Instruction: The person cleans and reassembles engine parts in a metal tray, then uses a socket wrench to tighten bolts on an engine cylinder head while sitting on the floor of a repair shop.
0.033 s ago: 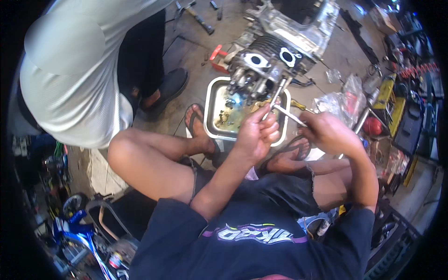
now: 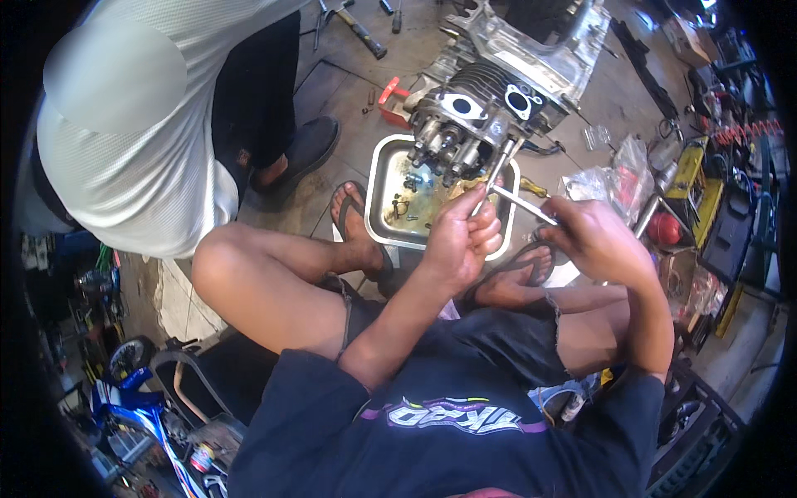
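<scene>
My left hand (image 2: 459, 245) pinches the wrench (image 2: 523, 204) near its joint; my right hand (image 2: 596, 236) grips the end of its side bar. The wrench's far end is at the engine (image 2: 480, 87), whose near end overhangs a metal tray (image 2: 372, 192).

Silvery wrench (image 2: 521, 203); grey engine (image 2: 481, 87); white-rimmed tray (image 2: 371, 184); dark T-shirt (image 2: 320, 427)

- We see a tiled floor (image 2: 349, 93).
- On it we have a tray (image 2: 371, 195).
- Beyond, to our left, lies a hammer (image 2: 359, 33).
- Rightward, we spot clear bags (image 2: 633, 170).
</scene>
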`<act>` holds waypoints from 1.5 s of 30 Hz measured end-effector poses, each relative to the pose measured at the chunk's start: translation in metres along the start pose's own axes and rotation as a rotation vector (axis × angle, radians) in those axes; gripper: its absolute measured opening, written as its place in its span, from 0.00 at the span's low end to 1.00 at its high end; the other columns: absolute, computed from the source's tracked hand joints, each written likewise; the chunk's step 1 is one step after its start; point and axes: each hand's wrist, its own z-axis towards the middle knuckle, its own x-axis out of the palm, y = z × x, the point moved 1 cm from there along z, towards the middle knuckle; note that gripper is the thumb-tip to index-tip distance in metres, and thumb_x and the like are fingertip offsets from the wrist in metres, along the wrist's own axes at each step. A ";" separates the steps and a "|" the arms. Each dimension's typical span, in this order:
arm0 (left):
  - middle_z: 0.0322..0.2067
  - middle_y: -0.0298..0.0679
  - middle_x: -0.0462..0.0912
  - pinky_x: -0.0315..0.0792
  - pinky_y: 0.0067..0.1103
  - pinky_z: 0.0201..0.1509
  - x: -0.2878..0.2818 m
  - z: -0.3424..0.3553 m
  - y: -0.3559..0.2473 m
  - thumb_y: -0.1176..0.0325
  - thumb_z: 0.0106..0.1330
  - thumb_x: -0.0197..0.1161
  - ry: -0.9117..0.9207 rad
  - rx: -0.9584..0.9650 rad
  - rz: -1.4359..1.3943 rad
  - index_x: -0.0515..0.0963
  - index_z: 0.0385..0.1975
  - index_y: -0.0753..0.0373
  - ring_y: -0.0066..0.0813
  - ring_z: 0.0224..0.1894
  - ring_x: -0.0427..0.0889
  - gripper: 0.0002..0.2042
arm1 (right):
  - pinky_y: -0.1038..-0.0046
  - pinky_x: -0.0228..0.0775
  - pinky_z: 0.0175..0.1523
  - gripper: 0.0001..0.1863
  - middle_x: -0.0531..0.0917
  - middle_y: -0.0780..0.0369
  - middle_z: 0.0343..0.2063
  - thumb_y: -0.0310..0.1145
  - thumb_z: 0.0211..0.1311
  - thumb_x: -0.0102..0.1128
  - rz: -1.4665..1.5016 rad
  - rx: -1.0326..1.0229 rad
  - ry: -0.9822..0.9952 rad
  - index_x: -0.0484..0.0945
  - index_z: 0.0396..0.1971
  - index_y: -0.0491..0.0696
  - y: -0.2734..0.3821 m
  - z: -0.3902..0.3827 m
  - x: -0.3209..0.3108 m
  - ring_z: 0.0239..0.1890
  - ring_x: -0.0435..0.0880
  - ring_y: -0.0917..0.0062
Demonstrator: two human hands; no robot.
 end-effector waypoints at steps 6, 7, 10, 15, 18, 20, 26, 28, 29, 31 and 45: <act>0.14 0.23 0.55 0.46 0.15 0.16 0.005 0.002 0.002 0.63 0.76 0.48 -0.075 0.135 0.127 0.68 0.31 0.56 0.12 0.12 0.50 0.10 | 0.68 0.71 0.35 0.11 0.81 0.57 0.27 0.26 0.53 0.70 0.039 -0.270 -0.638 0.78 0.34 0.42 0.032 -0.003 -0.015 0.29 0.82 0.66; 0.14 0.23 0.55 0.46 0.15 0.16 0.006 0.002 0.001 0.63 0.76 0.48 -0.071 0.112 0.106 0.67 0.30 0.56 0.12 0.12 0.50 0.11 | 0.70 0.71 0.34 0.12 0.82 0.59 0.28 0.25 0.51 0.71 0.086 -0.270 -0.634 0.79 0.35 0.42 0.030 0.000 -0.014 0.28 0.81 0.69; 0.13 0.23 0.55 0.46 0.15 0.16 0.012 0.003 0.000 0.62 0.77 0.48 -0.071 0.050 0.053 0.66 0.28 0.56 0.11 0.12 0.51 0.12 | 0.63 0.72 0.39 0.12 0.80 0.58 0.30 0.28 0.51 0.69 0.096 -0.272 -0.726 0.77 0.36 0.45 0.029 0.004 -0.012 0.33 0.81 0.60; 0.13 0.23 0.55 0.45 0.14 0.15 0.019 0.005 -0.003 0.63 0.77 0.47 -0.098 -0.021 0.001 0.66 0.28 0.58 0.11 0.12 0.50 0.12 | 0.63 0.71 0.40 0.15 0.80 0.58 0.31 0.27 0.51 0.69 0.164 -0.350 -0.835 0.77 0.39 0.46 0.021 0.011 -0.011 0.35 0.80 0.61; 0.13 0.23 0.54 0.45 0.15 0.15 0.012 0.007 -0.011 0.63 0.77 0.47 -0.070 -0.065 -0.013 0.69 0.32 0.60 0.11 0.11 0.49 0.11 | 0.63 0.70 0.40 0.14 0.80 0.58 0.31 0.27 0.51 0.69 0.157 -0.368 -0.822 0.76 0.38 0.46 0.022 0.010 -0.012 0.35 0.80 0.61; 0.14 0.23 0.54 0.45 0.15 0.14 0.005 0.009 -0.012 0.63 0.77 0.47 -0.056 -0.047 0.006 0.70 0.36 0.61 0.12 0.11 0.50 0.10 | 0.62 0.70 0.39 0.13 0.80 0.57 0.29 0.27 0.52 0.68 0.113 -0.333 -0.768 0.76 0.37 0.45 0.023 0.008 -0.012 0.34 0.80 0.60; 0.15 0.24 0.56 0.46 0.15 0.14 0.016 0.007 -0.003 0.65 0.75 0.50 -0.119 0.251 0.448 0.71 0.42 0.62 0.11 0.12 0.51 0.08 | 0.56 0.71 0.37 0.09 0.79 0.52 0.22 0.30 0.56 0.61 -0.008 -0.116 -0.266 0.73 0.34 0.43 -0.002 0.001 0.005 0.29 0.81 0.53; 0.15 0.25 0.58 0.46 0.14 0.14 0.016 0.013 0.007 0.66 0.75 0.52 -0.158 0.353 0.581 0.71 0.42 0.62 0.11 0.13 0.52 0.07 | 0.52 0.71 0.35 0.10 0.79 0.50 0.20 0.31 0.57 0.59 0.017 -0.097 -0.138 0.73 0.35 0.43 -0.024 0.018 0.039 0.28 0.81 0.50; 0.15 0.24 0.59 0.46 0.14 0.14 0.013 0.013 0.006 0.67 0.74 0.53 -0.156 0.367 0.570 0.71 0.44 0.62 0.11 0.12 0.52 0.07 | 0.52 0.71 0.34 0.10 0.80 0.49 0.20 0.33 0.58 0.59 0.050 -0.094 -0.148 0.73 0.36 0.43 -0.029 0.024 0.049 0.28 0.81 0.50; 0.15 0.24 0.59 0.46 0.14 0.14 0.012 0.011 0.007 0.67 0.74 0.53 -0.187 0.390 0.624 0.71 0.45 0.62 0.11 0.13 0.52 0.07 | 0.50 0.70 0.33 0.12 0.80 0.48 0.21 0.36 0.61 0.58 0.100 -0.098 -0.169 0.72 0.36 0.43 -0.031 0.034 0.055 0.29 0.81 0.49; 0.18 0.25 0.62 0.51 0.13 0.15 0.002 0.013 0.012 0.68 0.74 0.54 -0.291 0.617 0.954 0.69 0.46 0.69 0.09 0.15 0.56 0.10 | 0.53 0.71 0.32 0.12 0.80 0.48 0.23 0.33 0.61 0.60 0.289 -0.211 -0.693 0.70 0.39 0.44 -0.044 0.095 0.160 0.28 0.81 0.50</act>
